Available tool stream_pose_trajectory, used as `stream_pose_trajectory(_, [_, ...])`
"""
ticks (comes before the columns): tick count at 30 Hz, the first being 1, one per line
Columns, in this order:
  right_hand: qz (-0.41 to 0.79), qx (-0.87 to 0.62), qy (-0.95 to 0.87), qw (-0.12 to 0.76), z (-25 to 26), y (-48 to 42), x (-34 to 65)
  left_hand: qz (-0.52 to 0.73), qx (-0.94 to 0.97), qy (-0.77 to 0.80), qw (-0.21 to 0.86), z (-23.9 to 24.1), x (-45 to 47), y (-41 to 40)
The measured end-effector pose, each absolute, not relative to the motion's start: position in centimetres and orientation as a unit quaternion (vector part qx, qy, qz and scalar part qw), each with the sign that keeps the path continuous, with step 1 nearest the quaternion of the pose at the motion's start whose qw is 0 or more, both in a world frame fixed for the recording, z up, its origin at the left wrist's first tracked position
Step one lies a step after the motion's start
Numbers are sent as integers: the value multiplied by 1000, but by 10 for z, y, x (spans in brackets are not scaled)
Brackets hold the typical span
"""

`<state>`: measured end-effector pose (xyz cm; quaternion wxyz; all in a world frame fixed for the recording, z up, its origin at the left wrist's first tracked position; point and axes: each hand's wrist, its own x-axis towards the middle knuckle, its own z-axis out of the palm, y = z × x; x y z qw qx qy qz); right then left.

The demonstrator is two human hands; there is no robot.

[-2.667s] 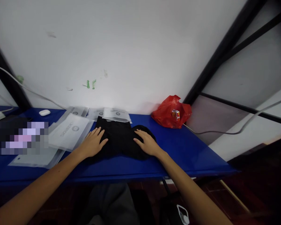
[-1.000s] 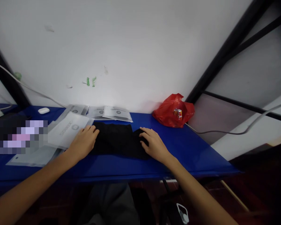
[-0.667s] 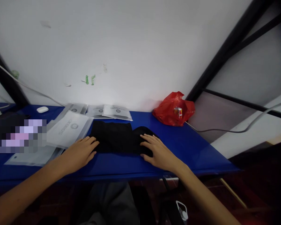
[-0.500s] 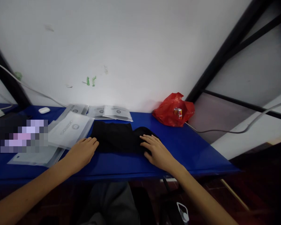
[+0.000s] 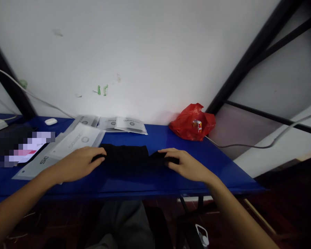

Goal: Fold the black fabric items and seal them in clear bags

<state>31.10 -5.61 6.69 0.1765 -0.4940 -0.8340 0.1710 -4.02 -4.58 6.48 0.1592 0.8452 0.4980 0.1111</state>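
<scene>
Here, from the head view, a folded black cloth garment [image 5: 125, 155] lies flat on the glossy blue counter [image 5: 209, 162], near its front edge. The left hand [image 5: 77, 162] pinches the cloth's left end, fingers [image 5: 100, 152] curled narrow around it; the right hand [image 5: 188, 164] grips the right end likewise. Clear plastic packaging sleeves [image 5: 77, 141] sit just beside the left hand. To fold cleanly, I'd say both hands should lift evenly, keeping the edges aligned.

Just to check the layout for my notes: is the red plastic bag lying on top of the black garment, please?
No, the red plastic bag sits apart at the wall, to the right of the black garment held by both hands.
</scene>
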Motion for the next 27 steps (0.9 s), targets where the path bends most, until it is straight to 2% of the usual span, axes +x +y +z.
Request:
stream_pose_trajectory(3, [167,-498,-831,185,74,-39,314,116,836,503,187,69,-40,-28])
stream_pose_trajectory(6, [125,-535,-812,199,71,-16,314,136,836,507,161,65,-34,-7])
stream_pose_trajectory(9, [1,-600,-772,210,58,-1,303,135,829,542,31,51,-24,7])
stream_pose_trajectory(12, [-91,-588,-770,231,39,-5,281,112,839,526,-86,31,-15,11])
stream_pose_trajectory(15, [-32,-515,-835,189,19,-18,264,90,866,487,-74,11,-10,9])
stream_pose_trajectory(19, [35,-527,-839,128,2,-20,268,51,858,509,-56,1,-10,7])
stream_pose_trajectory(27, [39,-553,-822,133,-5,8,311,-17,856,516,-41,31,3,-11])
